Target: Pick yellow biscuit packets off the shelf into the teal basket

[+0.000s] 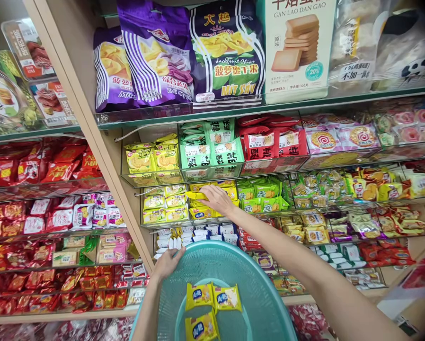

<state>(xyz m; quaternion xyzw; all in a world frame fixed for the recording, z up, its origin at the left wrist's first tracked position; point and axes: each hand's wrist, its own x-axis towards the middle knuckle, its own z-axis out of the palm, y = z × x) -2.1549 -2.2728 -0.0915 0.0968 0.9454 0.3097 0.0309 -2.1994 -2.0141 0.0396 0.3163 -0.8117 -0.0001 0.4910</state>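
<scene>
My left hand (168,263) grips the rim of a teal plastic colander basket (255,267), its fingers closed over the left side of the edge. Inside the basket lie three yellow snack packets (199,296) with blue labels. Above and beyond it, my right hand (217,200) reaches into a shelf compartment, fingers closed on a yellow snack packet (195,194) that sticks out to the left. More yellow packets (202,213) of the same look sit under and beside that hand. The fingertips of my right hand are partly hidden.
Yellow cracker packets (164,204) fill the compartment to the left, green packets (262,194) the one to the right. Clear shelf lips (212,175) run across each row. Large chip bags (155,57) stand on the top shelf. A wooden upright (81,109) divides the shelving at left.
</scene>
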